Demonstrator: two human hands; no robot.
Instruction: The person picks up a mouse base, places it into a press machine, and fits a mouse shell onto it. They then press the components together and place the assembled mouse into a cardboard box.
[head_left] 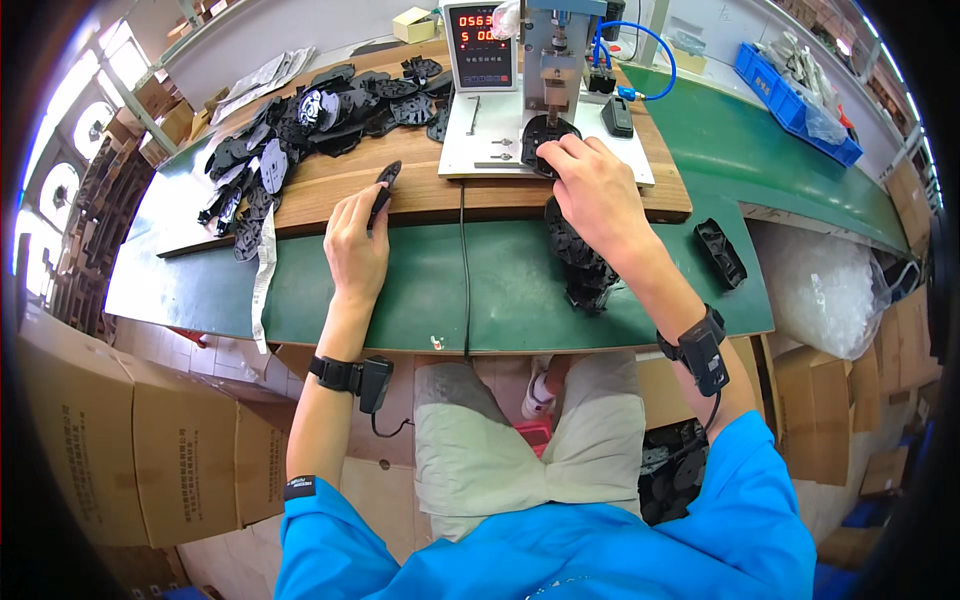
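Note:
Between the fingers and thumb of my left hand [356, 245] is a black plastic part [385, 190], held edge-on above the wooden board [420, 205]. My right hand [597, 195] reaches to the bench press [552, 70], its fingers closed on another black plastic part [537, 140] under the press head. That part rests on the white base plate [470, 150]; my fingers cover some of it. Below my right wrist, several black parts [572, 245] lie in a heap by the board's front edge. A large pile of similar black pieces [340, 105] spreads over the board's left side.
A control box with a red display [480, 50] stands left of the press. A blue air hose [672, 70] loops at its right. One black part [720, 253] lies on the green table [400, 300]. A black cable [465, 270] hangs over the front edge. Cartons [150, 440] stand at left.

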